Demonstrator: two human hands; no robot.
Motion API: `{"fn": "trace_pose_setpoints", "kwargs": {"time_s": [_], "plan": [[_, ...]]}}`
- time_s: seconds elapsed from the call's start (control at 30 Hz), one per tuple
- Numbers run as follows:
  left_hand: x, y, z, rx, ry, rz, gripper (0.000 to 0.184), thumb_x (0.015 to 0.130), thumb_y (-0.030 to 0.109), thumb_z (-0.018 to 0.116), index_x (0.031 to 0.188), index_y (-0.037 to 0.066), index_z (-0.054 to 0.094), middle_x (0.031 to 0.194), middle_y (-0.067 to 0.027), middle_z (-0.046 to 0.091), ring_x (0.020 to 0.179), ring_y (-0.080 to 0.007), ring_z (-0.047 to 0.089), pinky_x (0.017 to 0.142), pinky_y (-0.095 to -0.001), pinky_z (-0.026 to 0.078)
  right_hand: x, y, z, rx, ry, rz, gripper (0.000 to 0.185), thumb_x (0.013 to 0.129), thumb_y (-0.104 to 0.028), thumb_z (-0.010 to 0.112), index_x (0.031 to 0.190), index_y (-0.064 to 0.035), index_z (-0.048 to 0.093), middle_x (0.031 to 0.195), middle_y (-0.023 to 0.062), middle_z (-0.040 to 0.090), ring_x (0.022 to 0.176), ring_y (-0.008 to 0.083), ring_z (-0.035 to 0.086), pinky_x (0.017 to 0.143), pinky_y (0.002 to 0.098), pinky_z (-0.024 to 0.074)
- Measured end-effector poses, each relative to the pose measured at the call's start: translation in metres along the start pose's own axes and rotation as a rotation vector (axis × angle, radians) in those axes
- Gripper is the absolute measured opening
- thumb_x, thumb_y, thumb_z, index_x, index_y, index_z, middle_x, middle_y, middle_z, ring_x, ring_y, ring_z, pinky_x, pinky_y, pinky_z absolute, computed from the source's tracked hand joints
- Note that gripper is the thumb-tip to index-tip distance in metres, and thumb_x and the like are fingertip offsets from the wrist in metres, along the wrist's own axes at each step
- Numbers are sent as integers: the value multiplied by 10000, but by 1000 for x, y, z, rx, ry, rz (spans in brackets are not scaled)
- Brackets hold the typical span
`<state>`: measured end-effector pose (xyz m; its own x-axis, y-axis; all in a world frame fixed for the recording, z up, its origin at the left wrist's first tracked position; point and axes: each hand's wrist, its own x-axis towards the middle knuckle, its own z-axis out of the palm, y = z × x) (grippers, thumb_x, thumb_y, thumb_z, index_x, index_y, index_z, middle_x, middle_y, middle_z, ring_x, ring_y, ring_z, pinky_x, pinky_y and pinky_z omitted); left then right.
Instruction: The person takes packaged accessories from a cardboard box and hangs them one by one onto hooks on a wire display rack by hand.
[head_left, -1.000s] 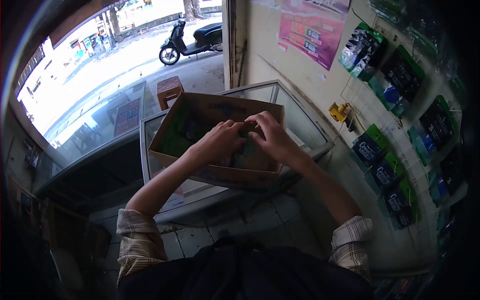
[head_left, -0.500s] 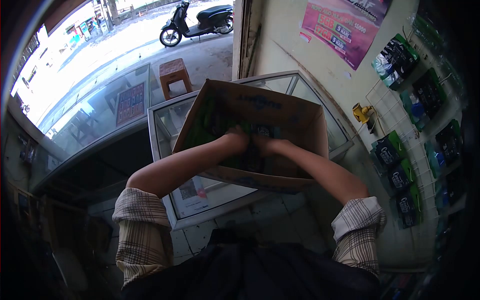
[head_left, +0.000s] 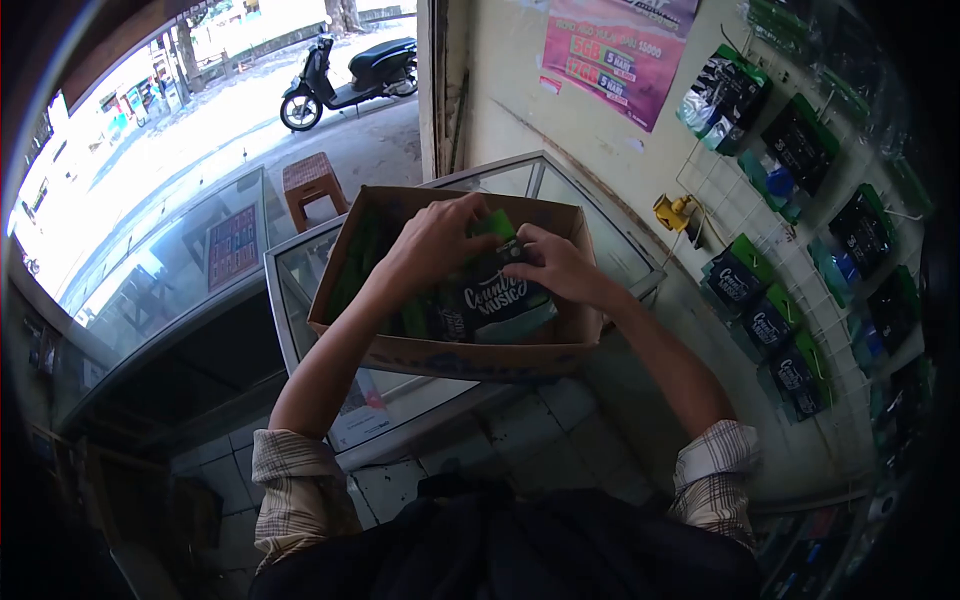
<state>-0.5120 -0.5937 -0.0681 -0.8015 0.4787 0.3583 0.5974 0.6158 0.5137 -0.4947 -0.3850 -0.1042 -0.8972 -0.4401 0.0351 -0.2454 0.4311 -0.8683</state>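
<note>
A black-and-green pouch [head_left: 497, 297] printed "Country Music" stands tilted at the mouth of a cardboard box [head_left: 470, 357]. My left hand [head_left: 436, 241] is closed at the pouch's green top edge, its thumb against the front. Opposite it, my right hand [head_left: 556, 265] pinches the upper right corner between thumb and fingers. The pouch's lower part is still within the box walls. More green-and-black packets [head_left: 370, 250] lie inside the box to the left, partly hidden by my left arm.
Under the box is a glass display case [head_left: 285, 285] with a metal frame. Similar pouches [head_left: 768, 328] hang from a white wire rack on the right wall, near a yellow object [head_left: 674, 212]. A brown stool [head_left: 313, 190] and a parked scooter [head_left: 345, 80] are beyond the counter.
Both hands have come up from deep inside the box, bringing a pouch into view between them. The camera view has shifted, and the box appears lower and farther left.
</note>
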Motion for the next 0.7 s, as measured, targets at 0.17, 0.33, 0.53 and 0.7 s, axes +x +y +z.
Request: {"fn": "trace_pose_setpoints", "kwargs": {"time_s": [0.17,0.33,0.53,0.7], "plan": [[6,109,-8,-393,106,126,272,794,141,683,1015,44,557,833,-86,643,792,-153,634,705,-285,491,-122,-57,-37,366,526,-209,216,876,-58,612,992,-42,430,933,61,613,857,84,592,713,234,488],[5,193,82,-930,11,384,589,760,-9,686,1274,67,408,912,-51,570,840,-122,580,763,-263,472,-253,-52,-40,240,956,-264,223,875,-21,602,1025,-38,438,970,23,561,945,72,529,821,225,436],[-53,290,254,-1103,-272,555,799,755,-24,697,1414,89,260,1103,-105,495,978,-196,545,765,-314,498,-404,24,-10,78,1514,-11,277,892,-80,598,1106,-34,428,931,19,544,835,49,491,661,182,371],[-83,352,321,-1128,-393,606,628,737,-27,704,1306,94,466,1061,-111,531,913,-219,554,754,-302,486,-460,38,2,49,1828,-4,369,905,-93,581,1202,-18,375,977,48,528,858,80,502,709,202,403]]}}
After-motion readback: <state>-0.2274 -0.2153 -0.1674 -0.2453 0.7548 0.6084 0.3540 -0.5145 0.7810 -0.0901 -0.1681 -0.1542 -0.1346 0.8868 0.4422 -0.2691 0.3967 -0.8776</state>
